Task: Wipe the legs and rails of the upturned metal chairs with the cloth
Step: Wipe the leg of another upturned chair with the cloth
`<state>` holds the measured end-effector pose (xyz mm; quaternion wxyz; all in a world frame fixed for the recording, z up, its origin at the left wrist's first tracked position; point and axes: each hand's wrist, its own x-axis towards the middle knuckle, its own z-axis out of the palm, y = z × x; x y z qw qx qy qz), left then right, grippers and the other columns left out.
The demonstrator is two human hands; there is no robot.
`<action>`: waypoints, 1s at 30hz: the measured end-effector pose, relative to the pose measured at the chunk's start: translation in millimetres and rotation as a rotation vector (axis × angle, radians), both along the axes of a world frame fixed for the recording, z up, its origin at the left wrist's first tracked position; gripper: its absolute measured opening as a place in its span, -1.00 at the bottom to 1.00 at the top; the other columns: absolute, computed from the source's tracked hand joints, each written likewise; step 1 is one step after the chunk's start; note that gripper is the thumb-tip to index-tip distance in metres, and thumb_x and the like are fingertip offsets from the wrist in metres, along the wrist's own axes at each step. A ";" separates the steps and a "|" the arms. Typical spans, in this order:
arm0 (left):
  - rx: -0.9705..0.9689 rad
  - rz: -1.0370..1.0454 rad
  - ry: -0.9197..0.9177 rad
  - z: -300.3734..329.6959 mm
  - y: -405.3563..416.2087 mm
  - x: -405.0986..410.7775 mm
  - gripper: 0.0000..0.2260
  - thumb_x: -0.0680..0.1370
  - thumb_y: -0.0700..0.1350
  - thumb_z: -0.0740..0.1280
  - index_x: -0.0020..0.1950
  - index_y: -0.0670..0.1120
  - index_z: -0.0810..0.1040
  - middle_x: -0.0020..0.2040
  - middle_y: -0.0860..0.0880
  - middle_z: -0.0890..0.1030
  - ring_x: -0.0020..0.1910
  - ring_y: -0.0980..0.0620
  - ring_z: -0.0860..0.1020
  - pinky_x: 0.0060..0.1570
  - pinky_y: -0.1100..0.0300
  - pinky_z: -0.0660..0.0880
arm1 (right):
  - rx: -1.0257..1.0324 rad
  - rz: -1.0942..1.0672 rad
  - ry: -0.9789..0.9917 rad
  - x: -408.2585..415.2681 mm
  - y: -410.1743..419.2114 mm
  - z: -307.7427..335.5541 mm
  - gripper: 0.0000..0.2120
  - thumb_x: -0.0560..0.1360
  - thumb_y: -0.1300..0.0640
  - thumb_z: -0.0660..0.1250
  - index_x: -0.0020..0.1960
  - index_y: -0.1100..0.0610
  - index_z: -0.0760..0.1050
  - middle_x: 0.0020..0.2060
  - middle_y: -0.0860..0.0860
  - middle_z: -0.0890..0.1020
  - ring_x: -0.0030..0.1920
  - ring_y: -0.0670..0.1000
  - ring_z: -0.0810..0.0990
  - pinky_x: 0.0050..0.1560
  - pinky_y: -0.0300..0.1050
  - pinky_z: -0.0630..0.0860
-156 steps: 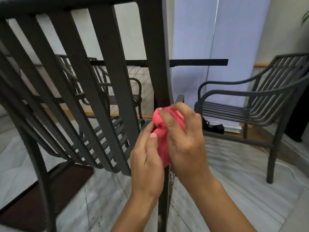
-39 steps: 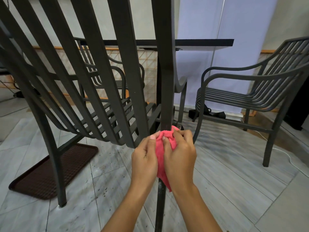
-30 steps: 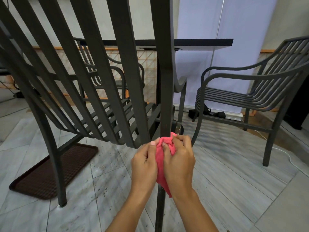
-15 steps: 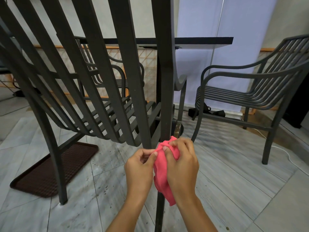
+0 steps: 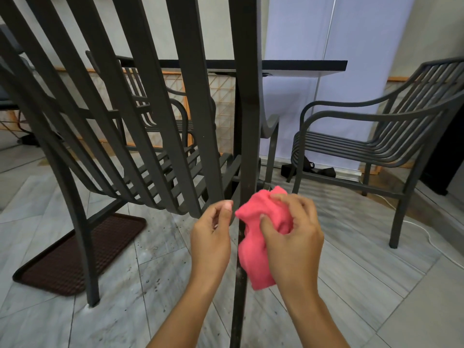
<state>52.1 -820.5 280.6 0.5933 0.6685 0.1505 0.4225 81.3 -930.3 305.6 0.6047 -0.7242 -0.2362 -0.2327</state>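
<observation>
Head camera puts us right behind the near chair's dark metal leg (image 5: 247,136), and the picture has changed: half a second ago both hands were bunched together around the pink cloth (image 5: 263,237) on that leg, and now they come apart. Our left hand (image 5: 211,239) lets go entirely — it hangs just left of the leg, fingers loosely curled, thumb and forefinger close together but holding nothing we can make out. Our right hand (image 5: 292,237) keeps the cloth, fingers and thumb curled round a soft crumpled wad, its tail hanging down beside the leg's lower stretch. We cannot tell whether the fabric touches the metal.

We read this as a regrip, the wipe paused partway down; pale specks show on the leg below the cloth, so we judge that part not yet done.

Materials now — the leg is a flat, matte, straight-edged bar, while the back slats (image 5: 120,101) fan and curve toward the seat. The cloth looks fleecy and limp. Beneath lie smooth grey floor tiles (image 5: 351,285), with a ribbed brown mat (image 5: 75,254) by the chair's left leg.
</observation>
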 end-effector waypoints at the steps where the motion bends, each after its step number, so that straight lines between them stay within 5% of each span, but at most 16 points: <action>1: -0.002 -0.024 0.008 -0.5 0.0 1.0 -0.68 0.52 0.15 0.17 0.04 0.02 0.61 -0.02 0.01 0.67 0.03 0.06 0.61 0.12 0.09 0.52 | 0.010 -0.009 -0.035 1.4 3.0 6.2 -0.67 0.36 0.30 0.43 0.07 0.03 0.56 0.03 -0.17 0.46 0.04 -0.33 0.44 0.02 -0.57 0.32; 6: -0.115 -0.135 0.040 9.8 -1.7 5.5 -0.59 0.61 0.11 -0.02 0.17 0.02 0.56 0.11 0.06 0.63 0.14 0.19 0.55 0.22 0.20 0.45 | 0.019 -0.082 -0.205 12.8 27.3 24.2 -0.75 0.39 0.31 0.41 0.02 0.08 0.62 0.01 0.00 0.51 -0.02 -0.14 0.50 -0.02 -0.55 0.34; 9: -0.114 -0.133 0.042 11.8 0.1 7.3 -0.57 0.61 0.12 -0.05 0.19 0.04 0.56 0.02 0.15 0.63 0.07 0.28 0.56 0.04 0.38 0.46 | -0.096 -0.146 -0.318 19.4 38.8 19.6 -0.76 0.42 0.29 0.39 0.07 0.11 0.62 0.01 0.09 0.53 -0.05 0.00 0.56 -0.11 -0.29 0.51; 13: -0.118 -0.143 0.055 10.8 -0.4 8.2 -0.63 0.62 0.11 -0.03 -0.10 0.22 0.56 -0.21 0.25 0.65 -0.10 0.35 0.59 -0.10 0.45 0.45 | -0.165 -0.196 -0.432 26.4 43.3 4.7 -0.73 0.48 0.19 0.23 0.12 0.12 0.61 -0.05 0.14 0.55 -0.18 0.09 0.59 -0.30 -0.11 0.59; 19: -0.112 -0.128 0.056 -0.9 2.0 10.5 -0.49 0.48 0.28 -0.02 -0.13 0.02 0.63 -0.10 -0.18 0.66 -0.06 -0.06 0.62 0.03 0.07 0.54 | -0.201 -0.172 -0.446 26.8 42.1 -13.5 -0.69 0.50 0.13 0.16 0.12 0.13 0.61 -0.04 0.12 0.58 -0.20 0.06 0.60 -0.28 -0.13 0.60; 24: -0.115 -0.127 0.066 -7.6 1.3 9.2 -0.60 0.57 0.14 0.01 -0.14 0.07 0.62 -0.13 -0.08 0.69 -0.06 0.00 0.64 -0.02 0.12 0.56 | -0.208 -0.153 -0.416 28.0 41.6 -30.0 -0.69 0.51 0.11 0.16 0.11 0.14 0.61 -0.05 0.11 0.60 -0.22 0.04 0.59 -0.27 -0.13 0.60; 30: -0.135 -0.134 0.103 -14.8 -1.3 5.0 -0.54 0.46 0.25 0.03 -0.18 -0.02 0.60 -0.08 -0.27 0.64 -0.12 -0.09 0.61 0.02 -0.03 0.53 | -0.213 -0.153 -0.402 26.8 40.6 -43.9 -0.68 0.51 0.09 0.16 0.09 0.15 0.62 -0.06 0.09 0.61 -0.17 0.03 0.60 -0.21 -0.22 0.57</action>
